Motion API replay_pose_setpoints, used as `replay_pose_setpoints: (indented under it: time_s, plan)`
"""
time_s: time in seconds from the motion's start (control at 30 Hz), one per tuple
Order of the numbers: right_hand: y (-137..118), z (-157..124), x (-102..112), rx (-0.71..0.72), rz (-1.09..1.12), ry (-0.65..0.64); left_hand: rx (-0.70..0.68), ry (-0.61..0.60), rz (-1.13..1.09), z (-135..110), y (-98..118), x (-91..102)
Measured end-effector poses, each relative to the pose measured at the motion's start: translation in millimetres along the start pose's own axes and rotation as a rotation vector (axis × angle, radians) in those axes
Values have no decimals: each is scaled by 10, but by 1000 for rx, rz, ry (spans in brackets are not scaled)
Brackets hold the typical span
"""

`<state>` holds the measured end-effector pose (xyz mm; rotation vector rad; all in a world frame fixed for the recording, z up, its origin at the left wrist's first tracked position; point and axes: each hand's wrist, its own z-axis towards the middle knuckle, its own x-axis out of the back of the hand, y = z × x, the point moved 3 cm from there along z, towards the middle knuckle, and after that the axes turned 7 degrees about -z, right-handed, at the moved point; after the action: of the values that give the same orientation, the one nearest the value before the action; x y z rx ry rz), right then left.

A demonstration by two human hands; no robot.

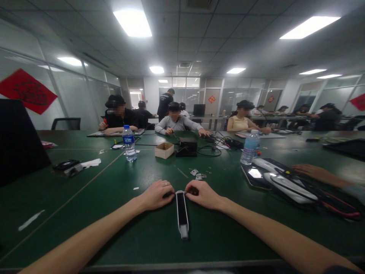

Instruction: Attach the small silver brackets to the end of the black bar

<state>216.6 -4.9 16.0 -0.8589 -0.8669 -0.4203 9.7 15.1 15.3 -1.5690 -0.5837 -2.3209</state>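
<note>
A long, narrow device (pixel 182 213) with a white frame, a black inner face and a grey near end lies on the green table in front of me. My left hand (pixel 158 195) is at the left of its far end, thumb and fingers pinched together. Opposite it, my right hand (pixel 202 195) pinches at the right corner of the same end. What sits between the fingertips is too small to make out. Just beyond my hands lie several small metal pieces (pixel 196 174).
Farther off stand an open cardboard box (pixel 164 151), a black box (pixel 186 147) with cables and a water bottle (pixel 129 144). At right, another bottle (pixel 251 147), a tablet (pixel 255 174) and white tools (pixel 291 187) lie near another person's hand (pixel 310 171). People sit across the table.
</note>
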Motion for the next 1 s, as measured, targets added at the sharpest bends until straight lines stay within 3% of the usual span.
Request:
replay_pose_setpoints:
  time_s: [0.4, 0.57, 0.67, 0.8, 1.0]
  plan:
    - [-5, 3, 71, 32, -87, 2, 4, -3, 4, -5, -12, -4]
    - [264, 47, 211, -44, -339, 134, -4, -7, -5, -14, -27, -21]
    - [506, 66, 263, -122, -494, 125, -1, -10, -3, -19, -35, -25]
    - [701, 79, 274, -145, -484, 66, 5, -14, -4, -17, -34, -21]
    - [707, 77, 255, -145, -432, 61, 17, -13, -16, -14, -20, -9]
